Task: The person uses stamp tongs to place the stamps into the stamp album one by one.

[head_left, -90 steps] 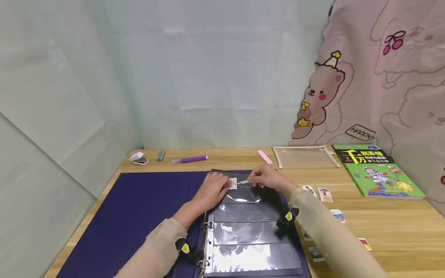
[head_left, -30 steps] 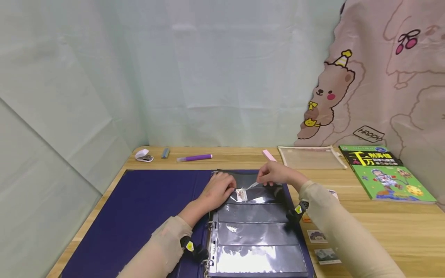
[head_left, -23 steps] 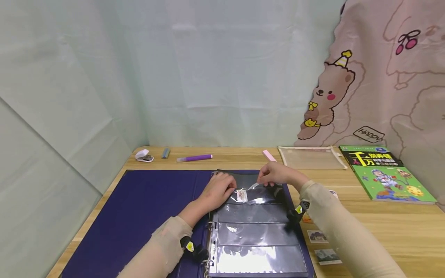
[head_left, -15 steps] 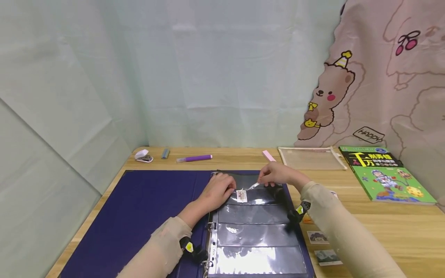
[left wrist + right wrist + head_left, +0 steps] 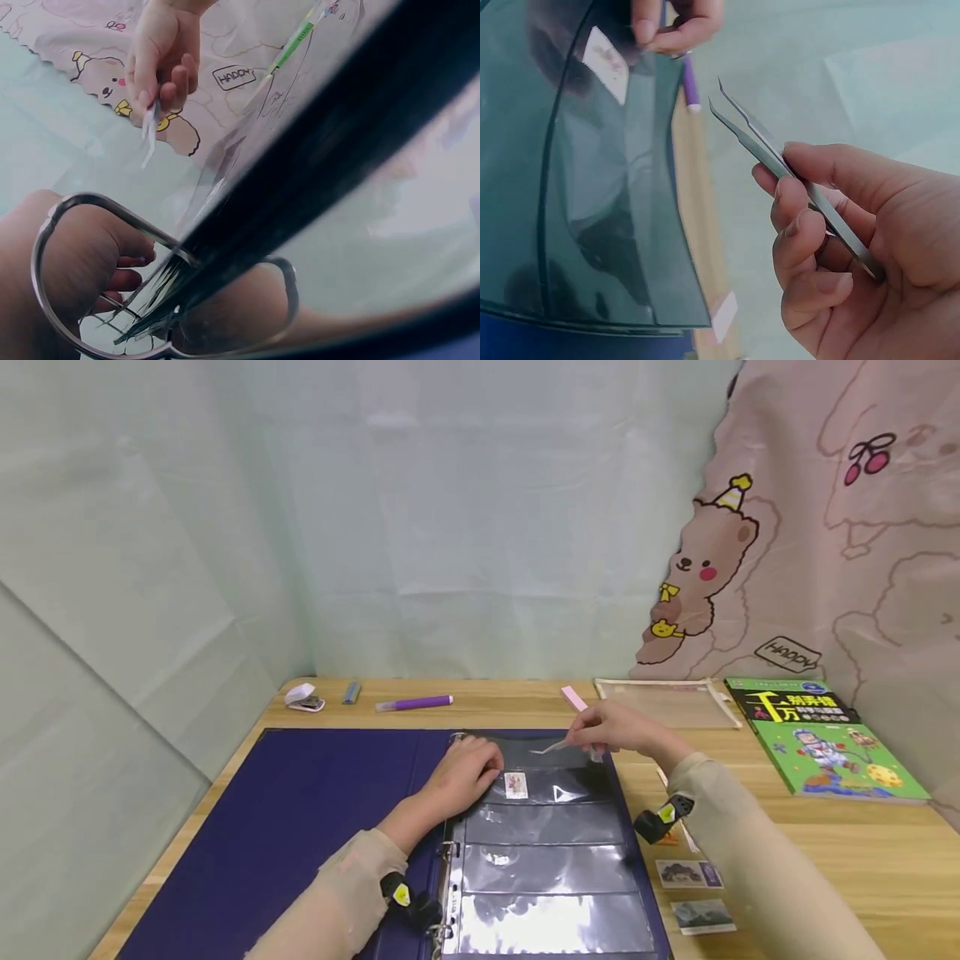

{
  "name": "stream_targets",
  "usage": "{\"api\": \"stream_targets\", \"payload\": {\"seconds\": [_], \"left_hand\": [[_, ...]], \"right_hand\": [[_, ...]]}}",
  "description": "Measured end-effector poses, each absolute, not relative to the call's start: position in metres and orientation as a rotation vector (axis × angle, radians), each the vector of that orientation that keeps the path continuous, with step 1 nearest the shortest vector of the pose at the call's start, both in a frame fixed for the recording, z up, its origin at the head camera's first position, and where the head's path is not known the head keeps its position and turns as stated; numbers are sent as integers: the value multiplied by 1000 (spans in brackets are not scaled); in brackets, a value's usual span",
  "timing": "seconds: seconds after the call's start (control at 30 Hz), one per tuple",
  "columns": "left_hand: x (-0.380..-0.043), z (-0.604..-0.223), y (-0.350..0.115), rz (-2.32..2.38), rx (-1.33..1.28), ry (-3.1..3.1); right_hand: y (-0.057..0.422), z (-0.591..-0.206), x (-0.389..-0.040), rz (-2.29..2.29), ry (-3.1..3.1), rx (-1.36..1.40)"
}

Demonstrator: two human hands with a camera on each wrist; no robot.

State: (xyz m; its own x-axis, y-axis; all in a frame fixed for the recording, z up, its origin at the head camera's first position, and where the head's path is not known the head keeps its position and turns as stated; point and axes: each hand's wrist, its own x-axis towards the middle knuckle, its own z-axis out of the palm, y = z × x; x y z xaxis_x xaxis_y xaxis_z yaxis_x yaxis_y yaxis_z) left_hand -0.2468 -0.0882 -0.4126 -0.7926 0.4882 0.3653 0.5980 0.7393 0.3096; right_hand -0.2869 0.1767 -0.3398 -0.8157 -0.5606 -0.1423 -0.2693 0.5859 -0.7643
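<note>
My right hand pinches a pair of bent-tip tweezers between thumb and fingers. The tweezer tips stand apart with nothing between them, above the top of the clear pocket page. A small postage stamp lies behind the clear film near the left end of an upper pocket; it also shows in the right wrist view as a pale stamp. My left hand lies at the page's upper left, its thumb and fingertip pinching the page's film edge. Binder rings partly cover this hand in the left wrist view.
The navy ring binder lies spread on the wooden table. Loose stamps lie right of it, partly hidden by my right sleeve. Behind are a stapler, a purple marker, a mesh pouch and a green book.
The stamp, higher up at the tweezers three seconds ago, sits lower inside the pocket. The tweezers have come away from it, up and right. My left hand stays at the page's upper left.
</note>
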Motion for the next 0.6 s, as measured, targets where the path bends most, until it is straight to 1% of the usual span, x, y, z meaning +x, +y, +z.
{"api": "stream_targets", "payload": {"seconds": [0.13,0.27,0.6], "left_hand": [[-247,-412,-89,-610,-856,-2680],[-247,-413,-90,-604,-862,-2676],[-248,-416,-91,-629,-870,-2668]], "right_hand": [[185,-332,-282,-1074,2501,-701],[197,-326,-274,-1111,2504,-668],[226,-324,-259,-1176,2539,-614]]}}
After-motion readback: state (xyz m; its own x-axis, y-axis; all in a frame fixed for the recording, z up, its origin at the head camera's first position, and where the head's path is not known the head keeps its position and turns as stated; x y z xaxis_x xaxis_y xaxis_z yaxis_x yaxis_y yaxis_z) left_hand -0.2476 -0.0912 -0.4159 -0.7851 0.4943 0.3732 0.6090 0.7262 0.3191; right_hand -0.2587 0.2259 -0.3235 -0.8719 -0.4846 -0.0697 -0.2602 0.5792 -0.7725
